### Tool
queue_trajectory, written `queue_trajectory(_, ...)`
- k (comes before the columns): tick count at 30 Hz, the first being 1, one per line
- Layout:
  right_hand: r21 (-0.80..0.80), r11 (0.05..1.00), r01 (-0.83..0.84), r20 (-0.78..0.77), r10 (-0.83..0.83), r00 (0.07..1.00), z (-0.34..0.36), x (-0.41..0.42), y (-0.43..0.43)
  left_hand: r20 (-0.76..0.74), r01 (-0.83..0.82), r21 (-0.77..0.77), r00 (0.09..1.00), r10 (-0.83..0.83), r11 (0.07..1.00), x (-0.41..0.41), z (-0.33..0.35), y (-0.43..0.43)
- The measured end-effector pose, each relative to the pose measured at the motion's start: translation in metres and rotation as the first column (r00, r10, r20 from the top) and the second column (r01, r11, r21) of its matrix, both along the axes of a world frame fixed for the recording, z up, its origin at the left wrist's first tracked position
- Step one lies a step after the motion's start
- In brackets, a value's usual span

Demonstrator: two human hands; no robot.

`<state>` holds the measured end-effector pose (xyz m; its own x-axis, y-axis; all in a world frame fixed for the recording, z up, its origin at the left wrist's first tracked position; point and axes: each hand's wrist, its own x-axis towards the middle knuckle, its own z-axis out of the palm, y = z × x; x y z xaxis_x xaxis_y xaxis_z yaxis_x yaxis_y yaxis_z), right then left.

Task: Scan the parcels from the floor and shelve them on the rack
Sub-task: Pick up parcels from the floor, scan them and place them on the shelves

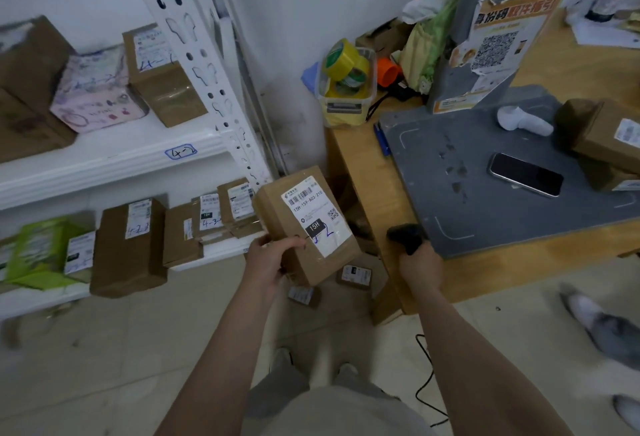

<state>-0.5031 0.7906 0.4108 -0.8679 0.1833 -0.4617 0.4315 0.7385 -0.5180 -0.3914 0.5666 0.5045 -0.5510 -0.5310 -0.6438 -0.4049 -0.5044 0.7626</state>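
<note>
My left hand [268, 259] grips a brown cardboard parcel [277, 207] by its near end, held in the air with its white shipping label facing up. The label carries a barcode, a black "15H" tag and blue handwriting. My right hand [419, 267] holds a black handheld scanner [408, 236], whose head points toward the parcel a short way to its right. The white rack [121, 158] stands at the left, with several labelled parcels on its two visible shelves. Two small parcels [355, 274] lie on the floor under the held one.
A wooden desk [360, 172] at the right carries a grey scanning station [485, 193] with a phone [526, 174], a white scanner [523, 120] and brown boxes [606, 138]. A tub of tape rolls [348, 79] sits at the desk corner. Another person's shoes [602, 325] are at the far right.
</note>
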Motion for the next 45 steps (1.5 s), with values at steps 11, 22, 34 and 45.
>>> queue_trajectory(11,0.037,0.985,0.17,-0.453,-0.135,0.881,0.027,0.035,-0.04,-0.042,-0.036,0.013,0.998,0.037,0.999,0.017,0.005,0.002)
queue_trajectory(22,-0.583,0.747,-0.321,-0.311,0.16,0.937,0.097,0.105,-0.169,-0.161,-0.301,0.037,0.939,0.303,0.953,0.112,0.038,-0.062)
queue_trajectory(34,-0.754,0.358,-0.551,-0.14,0.732,0.667,0.154,0.31,-0.316,-0.298,-0.691,0.042,0.681,0.669,0.722,0.355,0.076,-0.156)
queue_trajectory(45,-0.824,0.144,-0.549,-0.231,0.798,0.556,0.195,0.5,-0.406,-0.427,-0.836,0.003,0.495,0.757,0.549,0.549,0.108,-0.202)
